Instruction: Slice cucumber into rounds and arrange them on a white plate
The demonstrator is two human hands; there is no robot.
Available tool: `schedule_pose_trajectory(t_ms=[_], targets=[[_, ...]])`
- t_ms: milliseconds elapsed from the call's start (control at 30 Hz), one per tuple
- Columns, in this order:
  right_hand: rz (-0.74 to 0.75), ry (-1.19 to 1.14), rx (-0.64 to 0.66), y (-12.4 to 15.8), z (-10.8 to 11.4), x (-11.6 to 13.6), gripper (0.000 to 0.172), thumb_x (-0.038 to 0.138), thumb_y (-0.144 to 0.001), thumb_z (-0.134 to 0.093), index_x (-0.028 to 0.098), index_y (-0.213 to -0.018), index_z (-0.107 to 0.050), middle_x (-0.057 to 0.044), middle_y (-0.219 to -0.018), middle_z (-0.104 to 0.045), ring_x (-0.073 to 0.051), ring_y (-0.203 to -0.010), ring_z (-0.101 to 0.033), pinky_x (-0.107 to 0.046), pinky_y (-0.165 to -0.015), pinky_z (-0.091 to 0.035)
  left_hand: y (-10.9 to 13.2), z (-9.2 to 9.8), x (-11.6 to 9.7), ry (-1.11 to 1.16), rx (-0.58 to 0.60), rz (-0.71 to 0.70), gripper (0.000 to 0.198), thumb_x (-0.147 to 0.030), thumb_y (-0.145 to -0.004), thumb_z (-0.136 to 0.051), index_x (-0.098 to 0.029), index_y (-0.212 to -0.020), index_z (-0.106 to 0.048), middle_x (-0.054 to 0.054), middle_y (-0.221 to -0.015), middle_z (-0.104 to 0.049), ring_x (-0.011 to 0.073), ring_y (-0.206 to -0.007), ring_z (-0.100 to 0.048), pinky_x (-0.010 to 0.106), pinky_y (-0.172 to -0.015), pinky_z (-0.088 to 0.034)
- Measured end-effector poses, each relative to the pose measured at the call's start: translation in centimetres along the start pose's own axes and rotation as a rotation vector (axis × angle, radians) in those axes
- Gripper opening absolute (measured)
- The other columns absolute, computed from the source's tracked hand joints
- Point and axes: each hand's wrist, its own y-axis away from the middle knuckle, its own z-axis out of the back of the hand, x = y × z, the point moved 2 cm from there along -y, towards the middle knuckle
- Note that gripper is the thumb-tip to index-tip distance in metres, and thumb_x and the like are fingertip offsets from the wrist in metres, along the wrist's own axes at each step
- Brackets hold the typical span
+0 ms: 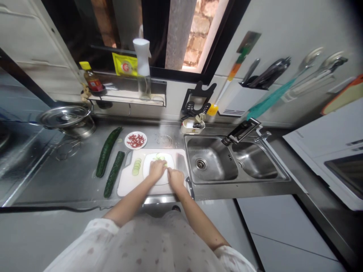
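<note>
A white plate (169,160) lies on a white cutting board (127,183) at the counter's front edge, and both my hands are over it. My left hand (157,169) rests on the plate's middle, its fingers curled together over pale green cucumber slices (160,156). Touching it from the right, my right hand (176,178) is closed at the plate's near rim; what it holds is hidden. A short row of cucumber slices (136,166) lies on the board left of the plate. A cleaver (180,161) lies along the board's right side.
Two dark cucumbers, a long one (107,151) and a shorter one (114,173), lie left of the board. A small plate of red chilli pieces (135,140) sits behind it. A double sink (215,162) with a tap is at the right. A steel pot (68,120) stands at the back left.
</note>
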Motion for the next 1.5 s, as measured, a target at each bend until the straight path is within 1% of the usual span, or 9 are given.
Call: schedule_pose_trajectory(t_ms=[200,467,733,900,1133,1500], targets=[[-0.014,-0.03,-0.008,-0.4,-0.2,-0.2,0.03,0.026,-0.098,-0.035,0.02,-0.11,-0.061,-0.009,-0.092,-0.071,-0.016,-0.082,-0.065,-0.024,-0.07,-0.036,-0.6,0.1,0.1,0.019,-0.008,-0.016,0.026,-0.03,-0.09,-0.052,-0.025,-0.113,-0.064,0.007,-0.114,-0.066,0.0245,-0.11,-0.056,0.039,-0.096,-0.033],[-0.027,-0.096,-0.058,0.6,-0.2,-0.5,0.03,0.032,-0.098,-0.036,0.022,-0.106,-0.063,-0.007,-0.089,-0.071,-0.016,-0.082,-0.064,-0.025,-0.071,-0.034,-0.1,0.5,0.5,0.065,-0.035,0.021,0.029,-0.028,-0.09,-0.052,-0.024,-0.116,-0.063,0.007,-0.114,-0.066,0.0234,-0.11,-0.055,0.037,-0.097,-0.033],[-0.04,-0.084,-0.03,0.7,-0.5,-0.6,0.031,0.032,-0.097,-0.037,0.021,-0.115,-0.06,-0.008,-0.09,-0.071,-0.016,-0.083,-0.065,-0.025,-0.071,-0.035,-0.1,0.5,0.1,0.047,-0.011,0.012,0.031,-0.033,-0.09,-0.052,-0.024,-0.117,-0.064,0.008,-0.116,-0.065,0.0254,-0.112,-0.055,0.04,-0.097,-0.033],[-0.041,-0.054,-0.02,0.5,-0.7,-0.6,0.031,0.032,-0.098,-0.035,0.024,-0.116,-0.058,-0.007,-0.092,-0.072,-0.016,-0.082,-0.065,-0.026,-0.072,-0.036,-0.1,0.7,-0.1,0.031,0.01,0.023,0.03,-0.03,-0.091,-0.052,-0.024,-0.117,-0.064,0.009,-0.119,-0.064,0.0249,-0.115,-0.053,0.04,-0.099,-0.031],[-0.053,-0.062,-0.006,0.4,-0.6,-0.5,0.031,0.031,-0.098,-0.035,0.023,-0.118,-0.058,-0.008,-0.094,-0.071,-0.017,-0.084,-0.066,-0.026,-0.074,-0.036,-0.4,1.0,-0.4,0.027,0.009,0.003,0.028,-0.029,-0.091,-0.05,-0.023,-0.114,-0.065,0.009,-0.115,-0.065,0.0236,-0.11,-0.055,0.038,-0.096,-0.034],[-0.051,-0.046,0.003,0.1,-0.6,-0.6,0.03,0.031,-0.099,-0.035,0.023,-0.116,-0.057,-0.008,-0.096,-0.071,-0.017,-0.086,-0.065,-0.026,-0.074,-0.036,-0.7,0.7,-0.2,0.044,-0.006,-0.009,0.03,-0.029,-0.091,-0.05,-0.023,-0.117,-0.063,0.008,-0.117,-0.065,0.0231,-0.113,-0.054,0.037,-0.098,-0.033]])
